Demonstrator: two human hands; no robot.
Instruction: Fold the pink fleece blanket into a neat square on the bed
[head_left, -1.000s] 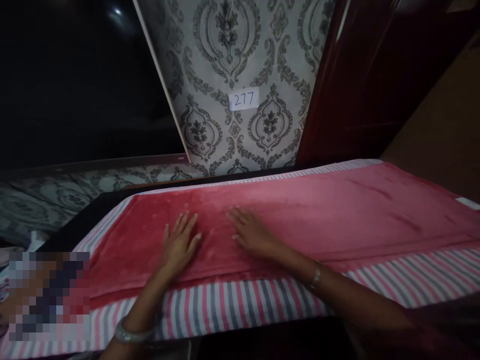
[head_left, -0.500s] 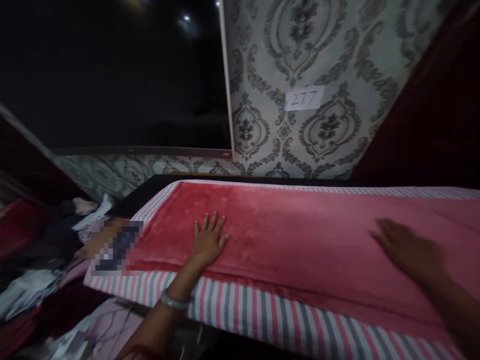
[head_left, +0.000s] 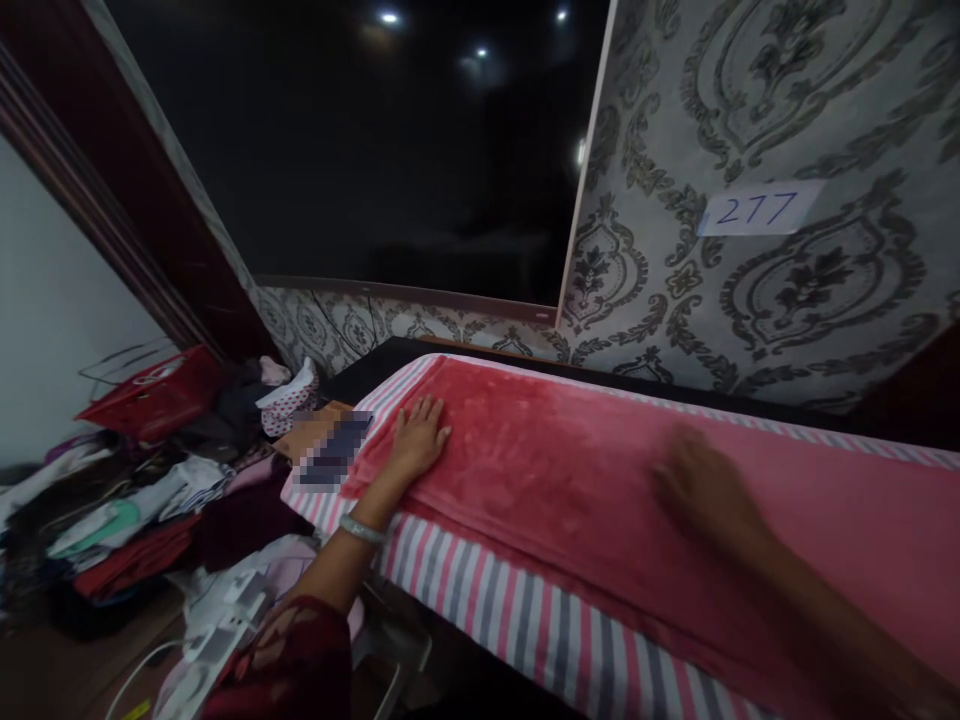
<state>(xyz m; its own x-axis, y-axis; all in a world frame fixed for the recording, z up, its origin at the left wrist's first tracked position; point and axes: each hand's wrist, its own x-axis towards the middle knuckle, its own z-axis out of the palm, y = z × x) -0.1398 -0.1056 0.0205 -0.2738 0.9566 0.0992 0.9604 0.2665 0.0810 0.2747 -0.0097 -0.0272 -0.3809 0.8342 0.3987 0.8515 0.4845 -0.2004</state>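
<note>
The red plush cloth (head_left: 517,480) is spread flat on the striped cloth (head_left: 457,575), whose stripes are left showing at near and far edges. The left hand (head_left: 417,440) is laid palm down, fingers extended, on the red plush cloth at the striped cloth's left end. The right hand (head_left: 701,485) is blurred, seen farther right along the striped cloth; whether it is flattened or curled cannot be told. Clothes (head_left: 142,510) are heaped left of the striped cloth; behind it, a dark screen (head_left: 390,150) is seen.
</note>
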